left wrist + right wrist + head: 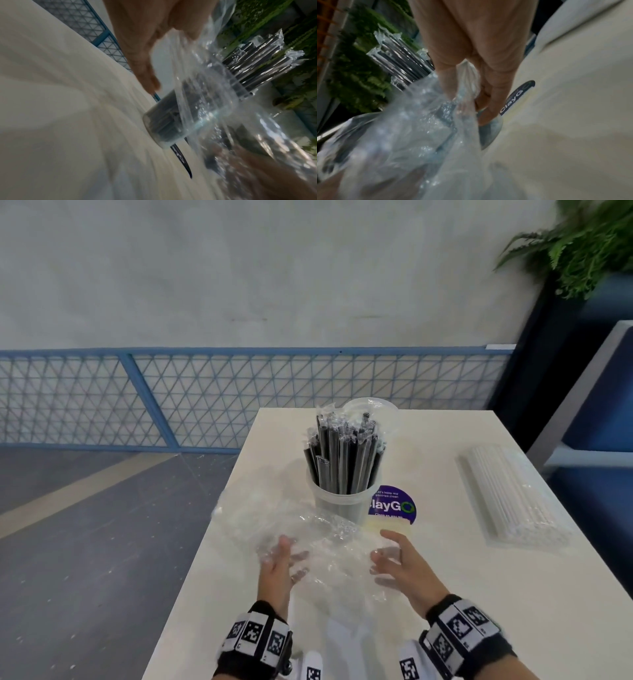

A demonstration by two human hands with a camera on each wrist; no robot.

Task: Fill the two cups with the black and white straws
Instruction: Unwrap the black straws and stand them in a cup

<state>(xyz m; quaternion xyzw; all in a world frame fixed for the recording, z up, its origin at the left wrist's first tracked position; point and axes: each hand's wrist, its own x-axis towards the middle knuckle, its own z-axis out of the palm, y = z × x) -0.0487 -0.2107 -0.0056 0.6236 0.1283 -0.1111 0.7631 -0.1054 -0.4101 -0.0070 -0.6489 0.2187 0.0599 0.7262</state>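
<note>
A clear cup (pixel 339 505) packed with wrapped black straws (pixel 342 453) stands mid-table, and a second clear cup (pixel 371 405) peeks out just behind it. The pack of white straws (pixel 510 494) lies flat at the right. In front of the full cup, an empty crinkled clear plastic bag (pixel 335 553) hangs between my hands. My left hand (pixel 291 556) has its fingers spread against the bag's left side. My right hand (pixel 387 556) pinches the bag's right side; the right wrist view shows the plastic (pixel 467 81) caught between thumb and fingers. The left wrist view shows the cup (pixel 163 121) partly behind the bag.
A round purple sticker (pixel 394 505) lies on the white table (pixel 445 594) beside the cup. The table's left edge drops to a grey floor. A blue mesh fence runs along the back, and a blue bench and a plant (pixel 582 244) stand at the right.
</note>
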